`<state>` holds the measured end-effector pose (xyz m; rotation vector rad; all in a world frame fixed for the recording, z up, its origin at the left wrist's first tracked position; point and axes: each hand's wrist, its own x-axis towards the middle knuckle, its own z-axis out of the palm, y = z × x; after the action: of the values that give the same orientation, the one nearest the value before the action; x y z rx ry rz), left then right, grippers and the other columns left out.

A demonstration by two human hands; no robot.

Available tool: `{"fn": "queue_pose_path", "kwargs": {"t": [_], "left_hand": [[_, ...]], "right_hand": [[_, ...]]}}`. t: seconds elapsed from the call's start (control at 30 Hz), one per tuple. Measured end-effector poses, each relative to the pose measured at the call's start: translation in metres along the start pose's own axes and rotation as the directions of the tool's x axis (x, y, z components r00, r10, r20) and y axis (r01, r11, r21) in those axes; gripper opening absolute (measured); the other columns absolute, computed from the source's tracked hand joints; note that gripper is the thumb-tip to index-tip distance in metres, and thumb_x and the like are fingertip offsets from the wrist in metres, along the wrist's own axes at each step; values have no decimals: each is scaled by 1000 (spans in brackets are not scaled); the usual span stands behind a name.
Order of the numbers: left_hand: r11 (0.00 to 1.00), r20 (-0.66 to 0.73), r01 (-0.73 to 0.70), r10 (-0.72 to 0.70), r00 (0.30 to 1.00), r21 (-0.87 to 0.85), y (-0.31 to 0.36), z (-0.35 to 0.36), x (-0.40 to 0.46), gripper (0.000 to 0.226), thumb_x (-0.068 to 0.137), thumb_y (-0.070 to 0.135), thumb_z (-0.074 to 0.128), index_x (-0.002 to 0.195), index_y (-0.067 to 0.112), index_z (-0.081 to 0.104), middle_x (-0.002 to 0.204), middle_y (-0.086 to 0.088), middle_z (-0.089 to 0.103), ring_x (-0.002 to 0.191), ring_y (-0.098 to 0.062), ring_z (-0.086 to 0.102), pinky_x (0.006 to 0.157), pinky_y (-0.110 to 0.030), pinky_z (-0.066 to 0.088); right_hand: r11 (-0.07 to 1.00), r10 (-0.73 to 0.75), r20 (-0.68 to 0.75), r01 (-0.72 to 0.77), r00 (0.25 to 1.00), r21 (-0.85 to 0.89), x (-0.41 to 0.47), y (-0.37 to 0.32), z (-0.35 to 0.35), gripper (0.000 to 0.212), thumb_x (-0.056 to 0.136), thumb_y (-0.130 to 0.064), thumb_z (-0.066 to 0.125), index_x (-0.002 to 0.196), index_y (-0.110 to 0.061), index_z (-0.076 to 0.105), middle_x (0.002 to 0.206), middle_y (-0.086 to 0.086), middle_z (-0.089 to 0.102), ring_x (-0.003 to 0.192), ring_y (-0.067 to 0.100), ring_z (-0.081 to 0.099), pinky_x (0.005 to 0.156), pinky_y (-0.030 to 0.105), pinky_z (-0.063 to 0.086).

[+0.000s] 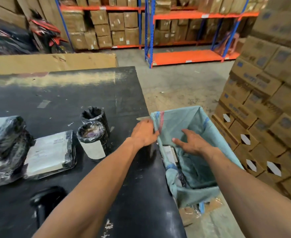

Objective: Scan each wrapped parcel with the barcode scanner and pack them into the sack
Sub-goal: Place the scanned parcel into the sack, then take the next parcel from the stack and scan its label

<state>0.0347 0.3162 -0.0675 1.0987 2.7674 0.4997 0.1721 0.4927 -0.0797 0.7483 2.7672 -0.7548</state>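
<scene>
**Sack held open at the table's right edge, parcels waiting on the left**

The left hand (144, 132) grips the near-left rim of the green sack (189, 121), its fingers curled over the fabric beside a red and blue woven stripe, at the right edge of the black table (82, 93). The right hand (192, 142) reaches into the mouth of the sack with its fingers spread and relaxed, holding nothing. Whether its fingertips touch the cloth cannot be told.

The sack hangs open just to the right of the table, over the concrete floor. Inside it, against the left wall and below the right hand, lies a wrapped parcel (169, 152) with a white label, partly hidden by folds of the fabric.

On the table, left of the hands, stand two black-wrapped cylindrical parcels: the near one (92, 141) carries a white label on its side, and the far one (95, 115) stands just behind it, touching or nearly so. Further left lies a flat parcel (51, 153) with a pale label, and beside it, at the left edge of the view, a bulkier parcel (5, 143) in shiny black wrap. Near the bottom left of the table a dark, blurred object (45, 201) may be the barcode scanner, though it is too indistinct to be sure.

Stacked cardboard cartons (261, 103) rise to the right of the sack.
</scene>
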Motion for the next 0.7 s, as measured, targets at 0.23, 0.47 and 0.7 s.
{"fn": "queue_pose_path", "kwargs": {"t": [0.23, 0.47, 0.7], "left_hand": [[996, -190, -89, 85, 978, -15, -55, -94, -34, 51, 98, 42, 55, 130, 2, 58, 130, -16, 58, 121, -35, 55, 98, -42, 44], [998, -291, -30, 13, 957, -55, -151, -156, -84, 53, 98, 41, 54, 133, 1, 56, 134, -16, 58, 121, -32, 56, 101, -42, 47], [980, -223, 199, -201, 954, -32, -254, -156, -141, 37, 100, 40, 53, 102, 3, 52, 118, -20, 57, 108, -36, 55, 87, -40, 43]], "right_hand": [[997, -77, -226, 81, 971, 7, -43, -103, -14, 88, 91, -68, 64, 154, -9, 45, 159, 10, 49, 145, 25, 48, 119, 40, 39], [978, -191, -321, 207, 928, 14, -68, -206, -4, 89, 85, -74, 65, 148, -13, 53, 151, 6, 57, 136, 23, 55, 113, 39, 44], [903, -427, -293, 419, 855, -94, -86, -307, 22, 74, 91, -66, 65, 145, -17, 53, 145, 1, 57, 131, 19, 55, 108, 40, 47]]}}
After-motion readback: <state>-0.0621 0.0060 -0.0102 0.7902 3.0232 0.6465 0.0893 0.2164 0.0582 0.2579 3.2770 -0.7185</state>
